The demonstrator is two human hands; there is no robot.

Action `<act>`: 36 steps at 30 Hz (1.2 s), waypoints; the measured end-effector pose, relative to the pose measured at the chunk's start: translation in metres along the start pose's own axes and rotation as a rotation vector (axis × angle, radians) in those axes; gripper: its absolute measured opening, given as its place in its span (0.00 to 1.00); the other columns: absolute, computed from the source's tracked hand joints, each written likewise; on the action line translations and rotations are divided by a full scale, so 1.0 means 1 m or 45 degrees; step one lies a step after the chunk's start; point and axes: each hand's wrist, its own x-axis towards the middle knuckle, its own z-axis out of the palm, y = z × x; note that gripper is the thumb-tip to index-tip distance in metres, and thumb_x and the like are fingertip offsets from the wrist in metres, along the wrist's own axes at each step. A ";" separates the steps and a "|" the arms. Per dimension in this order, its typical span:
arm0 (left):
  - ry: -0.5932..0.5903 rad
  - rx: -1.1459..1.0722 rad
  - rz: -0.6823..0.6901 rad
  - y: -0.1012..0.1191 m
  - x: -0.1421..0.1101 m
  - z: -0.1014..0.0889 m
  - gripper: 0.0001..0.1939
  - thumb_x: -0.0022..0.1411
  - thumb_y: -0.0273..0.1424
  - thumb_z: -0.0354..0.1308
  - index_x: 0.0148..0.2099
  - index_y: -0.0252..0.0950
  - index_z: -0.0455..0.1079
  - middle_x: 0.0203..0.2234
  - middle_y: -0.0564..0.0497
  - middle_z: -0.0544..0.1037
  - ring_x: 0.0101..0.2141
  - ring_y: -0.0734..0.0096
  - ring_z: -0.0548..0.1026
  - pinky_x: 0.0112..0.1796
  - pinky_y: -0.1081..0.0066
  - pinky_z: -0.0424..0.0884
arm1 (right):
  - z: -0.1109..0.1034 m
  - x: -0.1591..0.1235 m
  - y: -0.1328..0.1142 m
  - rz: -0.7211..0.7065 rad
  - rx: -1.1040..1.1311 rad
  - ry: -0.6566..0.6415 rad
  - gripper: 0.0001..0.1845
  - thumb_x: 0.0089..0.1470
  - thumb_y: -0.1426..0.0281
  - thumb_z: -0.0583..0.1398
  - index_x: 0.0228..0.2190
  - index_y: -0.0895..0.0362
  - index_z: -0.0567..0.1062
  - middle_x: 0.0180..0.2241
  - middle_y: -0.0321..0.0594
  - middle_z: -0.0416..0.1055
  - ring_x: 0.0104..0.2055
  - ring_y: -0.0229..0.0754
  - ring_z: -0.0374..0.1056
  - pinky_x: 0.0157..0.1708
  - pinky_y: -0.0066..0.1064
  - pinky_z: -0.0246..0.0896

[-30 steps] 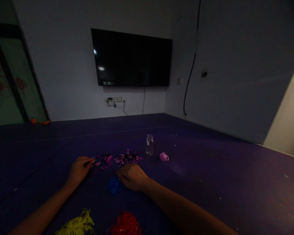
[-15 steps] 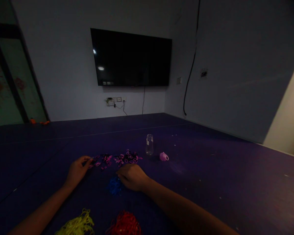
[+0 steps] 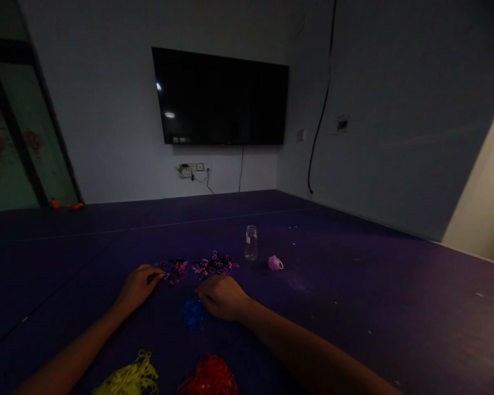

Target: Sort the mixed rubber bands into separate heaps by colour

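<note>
Small loop-shaped pieces in pink and black lie in two loose groups, a left group and a right group. At the left group's near edge, my left hand has thumb and forefinger pinched at a small pale pink loop. My right hand rests on the floor with curled fingers, at the edge of a heap of blue strands. Its fingertips point down and what they hold, if anything, is hidden. Nearer to me lie a yellow stringy heap and a red one.
A clear open-necked bottle stands upright beyond my right hand. A pink cap with a ring lies to its right. The surface is a dark purple floor. A television hangs on the far wall, with sockets and cables below.
My left hand has shifted slightly right, from the outer edge of the left group to the pale pink loop. My right hand and the heaps look unchanged.
</note>
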 end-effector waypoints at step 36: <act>0.154 -0.051 -0.135 -0.005 0.001 -0.004 0.17 0.52 0.43 0.52 0.28 0.39 0.76 0.31 0.46 0.80 0.36 0.59 0.76 0.40 0.64 0.71 | 0.008 0.000 0.003 0.047 0.036 -0.013 0.14 0.59 0.70 0.49 0.39 0.57 0.73 0.39 0.42 0.74 0.42 0.39 0.68 0.40 0.28 0.57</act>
